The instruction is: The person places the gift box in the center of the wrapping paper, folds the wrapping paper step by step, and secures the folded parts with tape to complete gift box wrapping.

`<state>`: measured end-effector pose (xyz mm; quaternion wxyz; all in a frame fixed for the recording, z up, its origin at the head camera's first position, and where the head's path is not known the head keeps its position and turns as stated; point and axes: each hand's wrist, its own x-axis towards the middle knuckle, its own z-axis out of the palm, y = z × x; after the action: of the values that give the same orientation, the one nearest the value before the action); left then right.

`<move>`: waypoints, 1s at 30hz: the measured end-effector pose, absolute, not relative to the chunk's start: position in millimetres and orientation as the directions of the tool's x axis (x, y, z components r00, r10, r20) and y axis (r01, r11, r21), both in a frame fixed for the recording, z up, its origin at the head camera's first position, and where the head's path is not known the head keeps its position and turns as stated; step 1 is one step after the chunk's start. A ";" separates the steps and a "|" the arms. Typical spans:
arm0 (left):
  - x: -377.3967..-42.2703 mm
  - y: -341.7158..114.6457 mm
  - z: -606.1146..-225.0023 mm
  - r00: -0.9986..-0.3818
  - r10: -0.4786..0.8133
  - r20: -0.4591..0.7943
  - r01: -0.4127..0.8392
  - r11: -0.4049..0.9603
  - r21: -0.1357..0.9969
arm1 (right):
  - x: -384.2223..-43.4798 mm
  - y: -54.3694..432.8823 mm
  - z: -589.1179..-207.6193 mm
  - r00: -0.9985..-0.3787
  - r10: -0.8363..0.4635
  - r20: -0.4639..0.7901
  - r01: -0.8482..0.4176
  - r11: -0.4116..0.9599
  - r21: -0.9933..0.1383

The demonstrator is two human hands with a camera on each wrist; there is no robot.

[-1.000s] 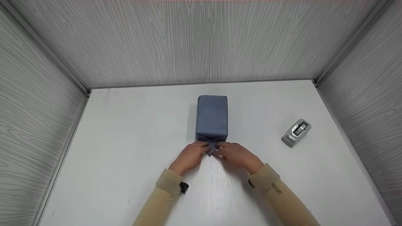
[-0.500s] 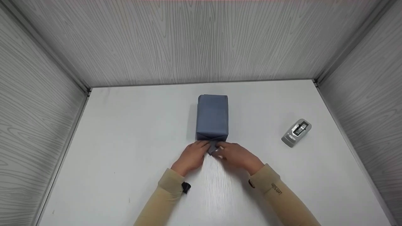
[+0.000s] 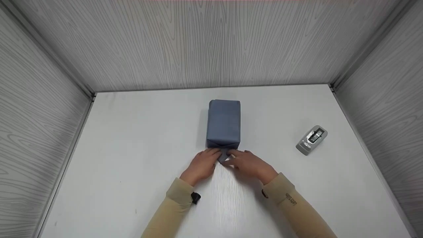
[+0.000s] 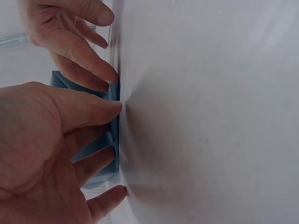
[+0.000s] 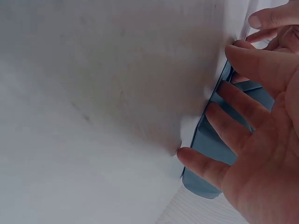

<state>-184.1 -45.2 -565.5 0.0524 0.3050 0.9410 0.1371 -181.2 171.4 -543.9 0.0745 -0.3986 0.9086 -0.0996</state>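
A box wrapped in blue-grey paper (image 3: 224,120) lies on the white table, its near end folded into creased flaps. From that end a pointed paper flap (image 3: 223,158) reaches toward me, low against the table. My left hand (image 3: 201,165) presses the flap's left side with extended fingers. On the other side, my right hand (image 3: 252,165) touches the flap with spread fingers, its thumb near the tip. Both wrist views show the fingers fairly straight along the paper's lower edge (image 5: 208,156). The box's underside is hidden.
A small grey device with a shiny, dark-framed window (image 3: 311,140) lies on the table to the right. Wood-grain panels enclose the table (image 3: 132,132) at the back (image 3: 211,43) and both sides.
My left hand has shifted slightly right, its fingers now flatter over the flap. The right thumb has moved slightly toward the flap's tip. The box has hardly moved.
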 end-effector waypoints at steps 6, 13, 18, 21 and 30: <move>-182.0 -49.8 -562.6 -0.801 0.597 -0.045 0.542 0.755 0.368 | -185.3 174.8 -544.7 -0.669 -0.740 -0.070 -0.700 0.659 -0.276; -179.9 -51.0 -565.1 -0.781 0.624 0.004 0.592 0.739 0.321 | -189.2 177.8 -545.5 -0.641 -0.767 -0.011 -0.720 0.606 -0.339; -179.0 -46.8 -567.1 -0.789 0.613 0.027 0.595 0.754 0.279 | -189.4 177.6 -540.1 -0.654 -0.757 0.014 -0.694 0.592 -0.410; -178.7 -42.9 -566.3 -0.801 0.598 0.018 0.580 0.769 0.267 | -190.2 176.9 -530.4 -0.700 -0.714 0.028 -0.645 0.615 -0.454; -180.9 -33.9 -565.3 -0.803 0.595 0.026 0.590 0.787 0.180 | -203.3 181.1 -512.8 -0.829 -0.487 0.274 -0.559 0.724 -0.404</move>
<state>-180.9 -33.9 -565.3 0.0161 0.3134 0.9452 0.0898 -203.3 181.1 -512.8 -0.0744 -0.2824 0.9255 -0.2410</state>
